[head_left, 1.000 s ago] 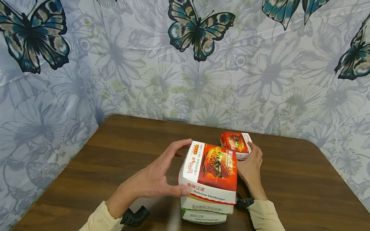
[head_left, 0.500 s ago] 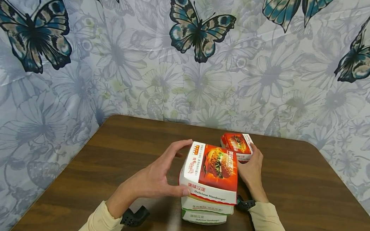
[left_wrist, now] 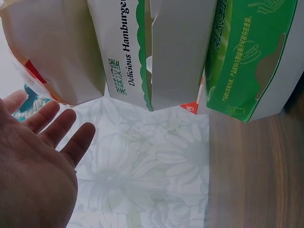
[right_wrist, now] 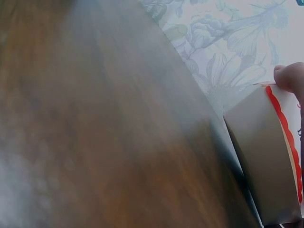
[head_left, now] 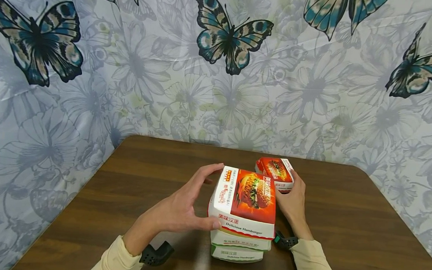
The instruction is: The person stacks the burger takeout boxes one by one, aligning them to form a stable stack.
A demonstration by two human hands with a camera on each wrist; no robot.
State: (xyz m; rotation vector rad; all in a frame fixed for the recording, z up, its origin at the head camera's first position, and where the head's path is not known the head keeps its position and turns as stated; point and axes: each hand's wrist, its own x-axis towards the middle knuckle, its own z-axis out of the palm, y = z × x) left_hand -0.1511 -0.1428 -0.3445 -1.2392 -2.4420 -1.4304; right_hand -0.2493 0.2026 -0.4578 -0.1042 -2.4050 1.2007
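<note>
In the head view, a red and white hamburger box (head_left: 255,195) tops a stack, above a pale box (head_left: 241,239) and a green-edged white box (head_left: 236,254). Beside its left side is my left hand (head_left: 180,207), thumb at the front corner and fingers reaching toward the back. The left wrist view shows those fingers (left_wrist: 78,142) spread and relaxed by the top box. Behind the stack, my right hand (head_left: 293,197) grips another red hamburger box (head_left: 276,171) by its right side. Whether that box touches the table cannot be told.
The stack stands on a brown wooden table (head_left: 154,172) near its front middle. Behind the table hangs a pale floral cloth with butterflies (head_left: 228,111). Black camera bands (head_left: 156,253) sit on both wrists.
My right hand and the rear hamburger box have come slightly nearer to me, and the box is tilted a little. The left hand and the stack look unmoved.
</note>
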